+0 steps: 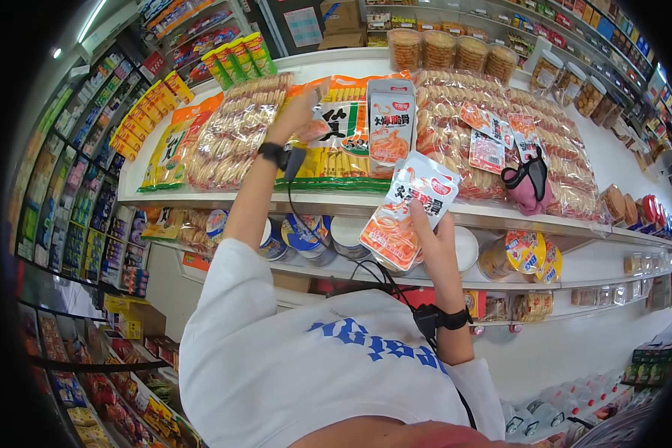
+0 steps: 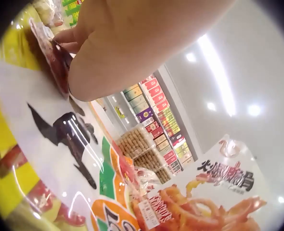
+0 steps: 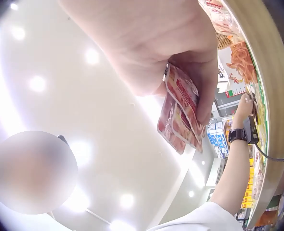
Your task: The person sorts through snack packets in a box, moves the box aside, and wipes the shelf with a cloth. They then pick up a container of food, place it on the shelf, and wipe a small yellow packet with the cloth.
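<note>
In the head view my right hand (image 1: 437, 243) grips a few white-and-orange snack pouches (image 1: 407, 224) in front of the shelf edge. The right wrist view shows the backs of these pouches (image 3: 178, 108) between thumb and fingers. My left hand (image 1: 295, 116) reaches over a large yellow-and-orange snack bag (image 1: 343, 160) and pinches another flat pouch (image 1: 311, 131). Seen from the left wrist, that pouch (image 2: 53, 57) stands on edge above the bag, its front turned away. Overlapping pouches of the same kind (image 1: 392, 127) lie on the big bag, between my hands.
Clear packs of round biscuits (image 1: 239, 131) flank the big bag. More pouches (image 1: 487, 149) lie on the right-hand packs, beside a pink-and-black item (image 1: 530, 187). Jars (image 1: 440, 51) and green canisters (image 1: 239, 56) line the back. Tubs (image 1: 306, 235) fill the shelf below. A cable (image 1: 299, 213) hangs from my left wrist.
</note>
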Demonstrator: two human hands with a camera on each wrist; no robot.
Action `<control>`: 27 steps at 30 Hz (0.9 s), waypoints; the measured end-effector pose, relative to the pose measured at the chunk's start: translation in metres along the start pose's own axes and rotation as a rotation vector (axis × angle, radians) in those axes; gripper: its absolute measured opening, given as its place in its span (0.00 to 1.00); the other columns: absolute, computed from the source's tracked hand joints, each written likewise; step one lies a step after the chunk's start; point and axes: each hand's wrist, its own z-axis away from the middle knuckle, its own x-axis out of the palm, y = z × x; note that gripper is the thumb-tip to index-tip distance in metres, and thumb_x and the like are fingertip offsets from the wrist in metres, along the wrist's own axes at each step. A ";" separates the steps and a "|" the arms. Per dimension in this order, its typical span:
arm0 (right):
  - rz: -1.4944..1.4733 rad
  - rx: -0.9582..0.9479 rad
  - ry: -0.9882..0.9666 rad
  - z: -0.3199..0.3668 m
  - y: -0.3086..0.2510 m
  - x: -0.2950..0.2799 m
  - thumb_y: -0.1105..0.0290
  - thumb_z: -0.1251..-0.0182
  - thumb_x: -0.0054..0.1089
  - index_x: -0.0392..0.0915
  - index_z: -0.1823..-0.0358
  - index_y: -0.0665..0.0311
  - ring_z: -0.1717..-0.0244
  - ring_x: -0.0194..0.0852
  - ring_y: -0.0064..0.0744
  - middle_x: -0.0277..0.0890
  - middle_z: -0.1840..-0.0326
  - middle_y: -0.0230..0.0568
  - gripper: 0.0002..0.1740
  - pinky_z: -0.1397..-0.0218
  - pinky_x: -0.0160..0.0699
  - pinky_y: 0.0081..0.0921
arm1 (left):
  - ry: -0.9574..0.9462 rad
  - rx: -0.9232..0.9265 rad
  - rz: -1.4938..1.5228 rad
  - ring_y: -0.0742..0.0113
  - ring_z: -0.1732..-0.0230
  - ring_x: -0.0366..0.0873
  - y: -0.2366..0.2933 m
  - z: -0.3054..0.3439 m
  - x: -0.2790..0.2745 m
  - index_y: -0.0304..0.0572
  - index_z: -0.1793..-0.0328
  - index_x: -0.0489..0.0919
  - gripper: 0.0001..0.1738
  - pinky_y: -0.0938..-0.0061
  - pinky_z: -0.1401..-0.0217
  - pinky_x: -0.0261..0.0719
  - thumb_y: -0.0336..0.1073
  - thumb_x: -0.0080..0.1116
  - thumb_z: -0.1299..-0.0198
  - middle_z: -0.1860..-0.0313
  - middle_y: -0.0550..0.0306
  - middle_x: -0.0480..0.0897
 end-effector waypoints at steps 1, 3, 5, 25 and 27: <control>0.025 -0.003 -0.002 0.000 -0.001 0.002 0.62 0.22 0.61 0.77 0.45 0.72 0.54 0.79 0.19 0.84 0.53 0.37 0.18 0.50 0.77 0.23 | 0.093 0.018 0.087 0.41 0.53 0.85 0.019 0.014 -0.019 0.32 0.35 0.70 0.22 0.56 0.53 0.81 0.23 0.51 0.36 0.56 0.33 0.84; 0.079 -0.064 0.001 -0.003 -0.002 0.008 0.64 0.23 0.61 0.77 0.45 0.72 0.55 0.79 0.19 0.85 0.53 0.38 0.17 0.51 0.77 0.24 | 0.203 -0.099 0.391 0.50 0.53 0.85 0.059 0.041 -0.046 0.32 0.34 0.73 0.19 0.59 0.52 0.81 0.28 0.50 0.30 0.54 0.42 0.86; 0.105 -0.125 0.015 -0.004 -0.001 0.017 0.67 0.23 0.61 0.77 0.45 0.73 0.56 0.80 0.19 0.85 0.54 0.39 0.16 0.52 0.78 0.25 | 0.252 -0.137 0.592 0.58 0.49 0.84 0.134 0.084 -0.083 0.33 0.28 0.70 0.23 0.61 0.49 0.82 0.34 0.50 0.25 0.47 0.51 0.86; 0.416 -0.140 -0.640 -0.021 0.011 0.079 0.72 0.18 0.46 0.60 0.29 0.74 0.34 0.71 0.43 0.72 0.35 0.55 0.22 0.29 0.66 0.36 | 0.083 -0.716 1.632 0.67 0.37 0.79 0.231 0.260 -0.067 0.36 0.27 0.68 0.36 0.68 0.35 0.79 0.28 0.72 0.40 0.38 0.54 0.81; 0.346 -0.045 -0.610 -0.019 0.005 0.097 0.68 0.16 0.42 0.61 0.29 0.75 0.33 0.69 0.46 0.71 0.34 0.55 0.22 0.28 0.64 0.36 | 0.193 -0.754 1.807 0.66 0.41 0.83 0.231 0.267 -0.063 0.37 0.29 0.70 0.33 0.66 0.38 0.83 0.29 0.71 0.39 0.38 0.54 0.82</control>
